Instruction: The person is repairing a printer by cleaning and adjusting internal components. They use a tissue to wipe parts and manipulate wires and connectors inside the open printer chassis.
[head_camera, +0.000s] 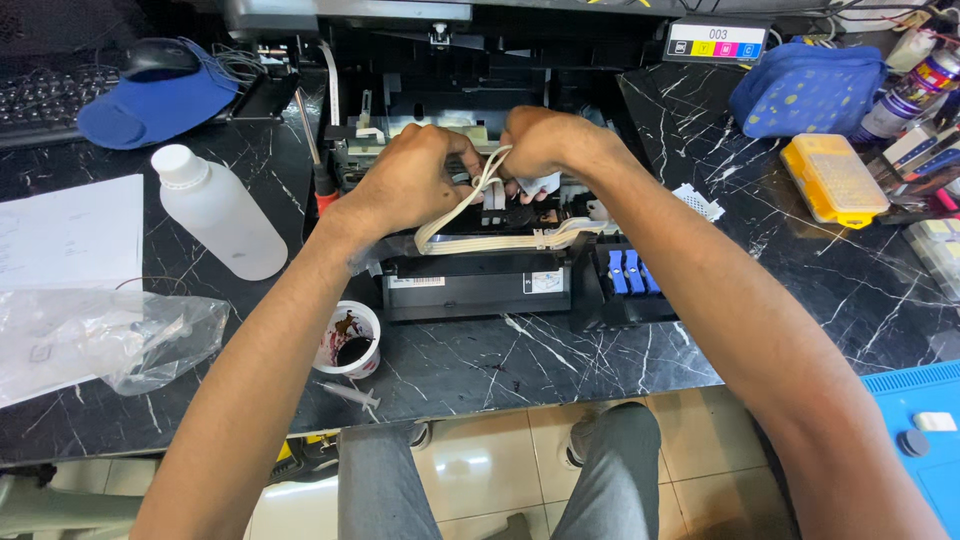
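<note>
Both hands work inside an opened black inkjet printer (470, 285) resting on a black marble-patterned tabletop (560, 355). The left hand (410, 180) and the right hand (545, 145) each close their fingers on a bundle of flat white tubing (480, 225), which loops from the pinch at the right hand's 8 o'clock down and across below both hands, at about 6 o'clock. A row of blue ink-tank caps (630, 272) sits at the right hand's 5 o'clock. A white plastic bottle (215, 210) lies at the left hand's 9 o'clock; a small ink-stained white cup (350, 340) stands at its 7 o'clock.
</note>
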